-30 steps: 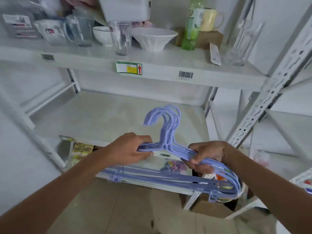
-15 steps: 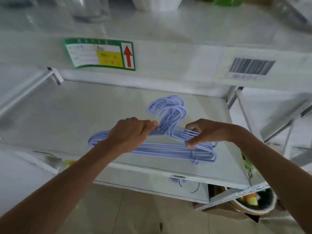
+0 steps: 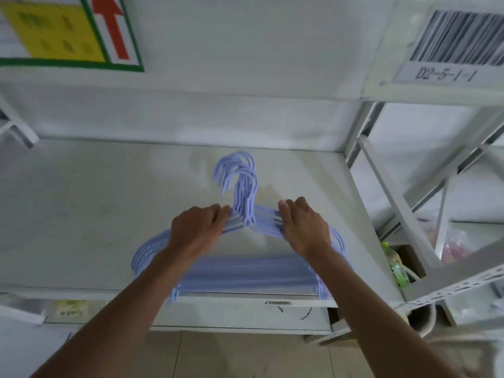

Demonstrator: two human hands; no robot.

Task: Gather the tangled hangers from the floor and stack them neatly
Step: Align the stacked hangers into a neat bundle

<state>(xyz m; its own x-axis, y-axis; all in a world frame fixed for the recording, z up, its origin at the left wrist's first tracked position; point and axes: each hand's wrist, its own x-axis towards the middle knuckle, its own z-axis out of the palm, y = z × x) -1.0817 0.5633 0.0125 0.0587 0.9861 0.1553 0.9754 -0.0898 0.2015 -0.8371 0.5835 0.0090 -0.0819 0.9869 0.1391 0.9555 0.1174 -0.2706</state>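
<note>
Both hands cover the hangers' (image 3: 240,274) shoulders, so their count is unclear. The arrow label (image 3: 68,31) and barcode (image 3: 461,39) run off the top edge; the hooks blur.

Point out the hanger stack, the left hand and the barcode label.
hanger stack (image 3: 245,274), head view, on the bottom bars.
left hand (image 3: 196,230), head view, on its back.
barcode label (image 3: 458,39), head view, on the bars.
</note>
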